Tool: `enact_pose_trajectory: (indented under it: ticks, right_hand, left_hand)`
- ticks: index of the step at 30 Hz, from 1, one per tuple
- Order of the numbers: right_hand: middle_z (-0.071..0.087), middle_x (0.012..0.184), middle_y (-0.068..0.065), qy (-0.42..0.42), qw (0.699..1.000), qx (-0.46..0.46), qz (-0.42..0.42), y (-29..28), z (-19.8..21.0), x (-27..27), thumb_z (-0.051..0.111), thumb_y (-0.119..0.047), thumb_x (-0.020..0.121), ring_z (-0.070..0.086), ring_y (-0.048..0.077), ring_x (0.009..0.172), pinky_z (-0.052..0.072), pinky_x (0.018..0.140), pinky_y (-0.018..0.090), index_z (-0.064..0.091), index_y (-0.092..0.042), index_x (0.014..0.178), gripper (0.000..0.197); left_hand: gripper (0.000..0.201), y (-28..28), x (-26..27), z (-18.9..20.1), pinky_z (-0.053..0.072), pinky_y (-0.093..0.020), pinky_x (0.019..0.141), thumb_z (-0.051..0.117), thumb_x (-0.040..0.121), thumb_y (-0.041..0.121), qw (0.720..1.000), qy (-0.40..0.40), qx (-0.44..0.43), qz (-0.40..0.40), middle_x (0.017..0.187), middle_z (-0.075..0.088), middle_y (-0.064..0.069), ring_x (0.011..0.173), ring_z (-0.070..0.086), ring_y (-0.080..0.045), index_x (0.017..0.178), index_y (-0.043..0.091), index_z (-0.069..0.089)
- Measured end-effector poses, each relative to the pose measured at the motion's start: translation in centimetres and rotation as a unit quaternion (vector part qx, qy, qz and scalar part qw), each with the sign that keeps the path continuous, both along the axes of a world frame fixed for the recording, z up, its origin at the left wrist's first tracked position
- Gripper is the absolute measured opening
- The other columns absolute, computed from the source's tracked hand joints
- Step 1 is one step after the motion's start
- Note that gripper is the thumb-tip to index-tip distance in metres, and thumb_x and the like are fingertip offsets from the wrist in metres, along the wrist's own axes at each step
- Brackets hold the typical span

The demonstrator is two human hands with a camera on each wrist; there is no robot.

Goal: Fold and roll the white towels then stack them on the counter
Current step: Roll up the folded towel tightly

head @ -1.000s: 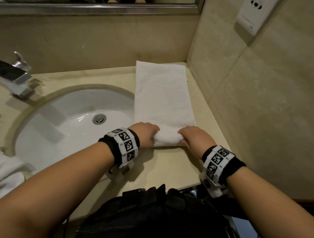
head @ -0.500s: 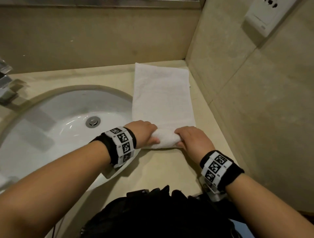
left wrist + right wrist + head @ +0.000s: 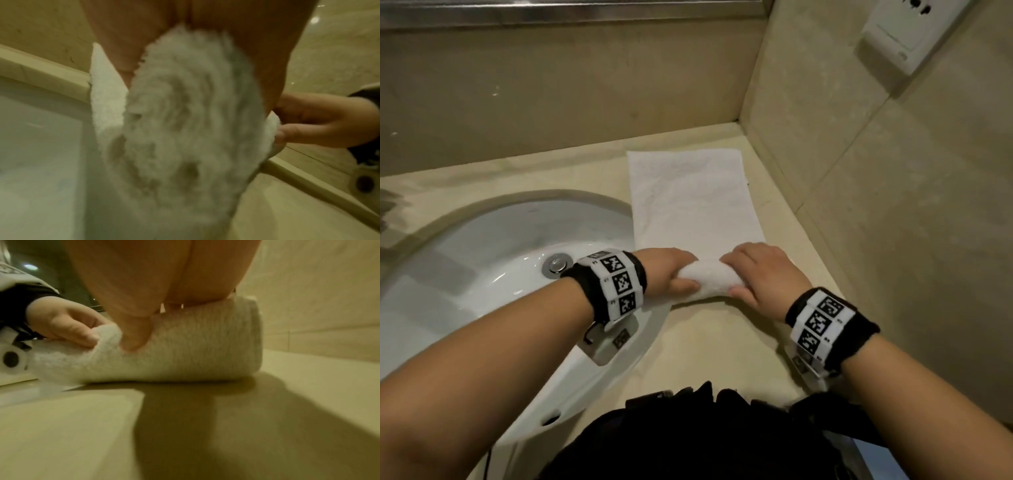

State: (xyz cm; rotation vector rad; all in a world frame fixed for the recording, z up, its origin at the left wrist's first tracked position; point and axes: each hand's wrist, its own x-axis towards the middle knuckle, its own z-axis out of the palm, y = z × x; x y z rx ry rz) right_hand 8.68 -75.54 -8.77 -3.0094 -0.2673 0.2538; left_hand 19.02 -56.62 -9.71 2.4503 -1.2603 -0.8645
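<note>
Nearest the camera, dark clothing (image 3: 698,435) along the bottom edge, both forearms reaching out over it with black-and-white marker wristbands (image 3: 616,286). Just past those, left hand (image 3: 666,274) and right hand (image 3: 760,275) both curled round the rolled end of the white towel (image 3: 690,202), thumbs on the near side, fingers wrapped over the top. From the right wrist view, right thumb pressed into the front of the roll and left fingertips (image 3: 90,337) pinching its far end. Left wrist view blurry, but spiral of layers at the roll's end showing.

Compared with a second ago: roll noticeably fatter and further up the towel, flat stretch beyond it shorter. Hands closer together than before too. Camera also tipped, so faucet gone from the left edge.

Roll sitting on the beige counter (image 3: 715,346), right beside the white sink (image 3: 493,260). Flat remainder of the towel running away toward the back corner, far edge near the back wall. Higher up on the right wall, a white socket plate (image 3: 904,37).
</note>
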Motion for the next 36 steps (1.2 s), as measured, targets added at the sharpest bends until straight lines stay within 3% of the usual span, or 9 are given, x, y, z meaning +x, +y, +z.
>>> enact_pose_trajectory:
  ticks: [2,7,10,16,21,25,30,33,36]
  right_hand:
    - [0.060,0.114,0.004,0.020,1.000,0.001,-0.015,0.0,-0.2,0.4,0.050,-0.037,0.087,0.053,0.026,0.102,0.033,0.080,0.033,0.051,-0.024,0.120,0.036]
    - [0.059,0.122,0.004,0.146,0.987,0.045,-0.055,0.0,0.3,3.5,0.040,-0.041,0.093,0.054,0.024,0.108,0.035,0.080,0.029,0.050,-0.022,0.123,0.037]
    - [0.057,0.124,0.004,0.178,0.982,0.040,-0.058,0.5,0.4,4.7,0.036,-0.044,0.093,0.053,0.024,0.109,0.036,0.083,0.031,0.048,-0.022,0.124,0.040]
    - [0.057,0.117,0.008,-0.003,0.999,-0.031,0.034,0.4,-0.4,1.6,0.064,-0.055,0.072,0.054,0.028,0.105,0.039,0.087,0.038,0.051,-0.018,0.125,0.066]
    - [0.060,0.119,0.004,0.109,0.992,0.051,-0.049,-0.1,-0.4,3.9,0.056,-0.048,0.081,0.056,0.025,0.105,0.041,0.086,0.033,0.051,-0.024,0.124,0.049]
    - [0.062,0.108,0.002,0.219,0.967,0.117,-0.062,-0.6,0.4,5.0,0.054,-0.057,0.079,0.056,0.022,0.098,0.044,0.086,0.037,0.053,-0.023,0.112,0.047]
    - [0.056,0.121,0.009,-0.026,1.000,-0.012,0.003,-0.4,-0.2,1.6,0.062,-0.060,0.071,0.053,0.029,0.105,0.041,0.085,0.039,0.048,-0.016,0.127,0.073]
    - [0.057,0.119,0.003,0.030,0.998,-0.040,-0.033,-0.4,-0.7,1.4,0.055,-0.058,0.078,0.054,0.025,0.104,0.038,0.080,0.033,0.044,-0.024,0.129,0.062]
    - [0.060,0.118,0.001,0.150,0.984,0.061,-0.077,-1.1,-0.1,3.0,0.051,-0.059,0.080,0.055,0.023,0.105,0.036,0.079,0.028,0.051,-0.023,0.121,0.054]
  left_hand:
    - [0.041,0.0,-0.3,0.0,0.038,-0.027,0.078,0.049,0.085,0.050,1.000,0.003,0.006,0.024,0.114,0.061,0.000,0.099,0.056,-0.020,0.117,0.024,0.052]
    - [0.077,0.6,-2.0,-0.6,0.043,-0.039,0.084,0.054,0.074,0.065,0.964,-0.262,0.038,-0.015,0.120,0.052,-0.009,0.104,0.051,-0.028,0.130,0.015,0.035]
    - [0.072,0.6,-1.4,-1.0,0.041,-0.038,0.086,0.052,0.080,0.059,0.969,-0.235,0.072,-0.008,0.122,0.051,-0.010,0.108,0.050,-0.029,0.133,0.014,0.032]
    - [0.050,0.2,1.6,-0.4,0.040,-0.031,0.071,0.051,0.080,0.060,0.994,-0.091,0.047,-0.035,0.107,0.061,-0.006,0.091,0.057,-0.025,0.109,0.020,0.048]
    - [0.085,0.1,0.1,-0.2,0.039,-0.038,0.087,0.053,0.069,0.071,0.957,-0.282,0.045,-0.054,0.122,0.048,-0.007,0.107,0.048,-0.027,0.132,0.016,0.035]
    - [0.072,-0.5,-0.2,-0.1,0.038,-0.037,0.088,0.053,0.078,0.061,0.958,-0.278,0.055,-0.048,0.124,0.050,-0.008,0.109,0.048,-0.028,0.130,0.014,0.037]
    - [0.049,-1.2,1.5,1.2,0.046,-0.034,0.082,0.053,0.080,0.057,0.992,-0.115,0.050,-0.023,0.112,0.061,-0.002,0.099,0.057,-0.024,0.113,0.021,0.052]
    - [0.049,-1.5,1.2,1.5,0.047,-0.033,0.079,0.052,0.077,0.062,0.995,-0.081,0.065,-0.010,0.106,0.063,0.002,0.091,0.058,-0.019,0.110,0.026,0.053]
    - [0.077,-1.3,-0.1,1.2,0.045,-0.036,0.085,0.054,0.067,0.072,0.977,-0.195,0.067,-0.048,0.115,0.057,-0.002,0.099,0.055,-0.023,0.125,0.024,0.041]
